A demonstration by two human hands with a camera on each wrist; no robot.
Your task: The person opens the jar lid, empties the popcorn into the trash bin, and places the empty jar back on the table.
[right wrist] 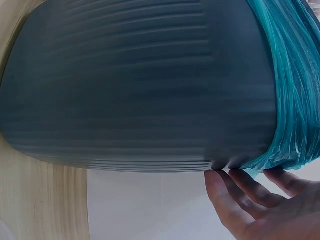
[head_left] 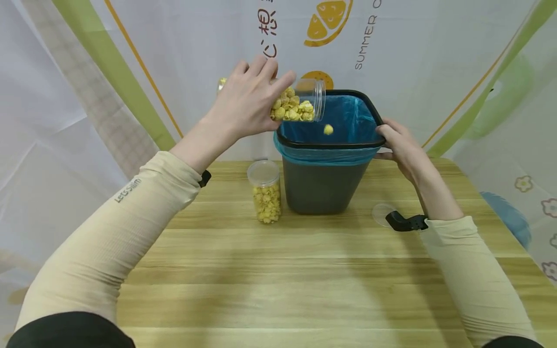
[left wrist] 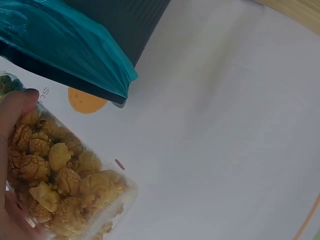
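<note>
Clear jar [head_left: 306,93] lies sideways, clamped within left fingers [head_left: 269,68]; right fingers [head_left: 387,133] grip bin [head_left: 324,186].

A desk [head_left: 270,290] of pale yellowish wood, its grain running from side to side in lighter and darker bands, bears everything that stands here; toward its far edge a dark grey bin [head_left: 322,188] stands upright; just beside the bin, on the left, a clear jar [head_left: 264,180] stands upright, with yellow popcorn [head_left: 267,204] inside; to the right of the bin a clear round disc [head_left: 380,215] lies flat, partly hidden by a black wrist mount [head_left: 404,222]; soft shadows fall across the wood.
</note>
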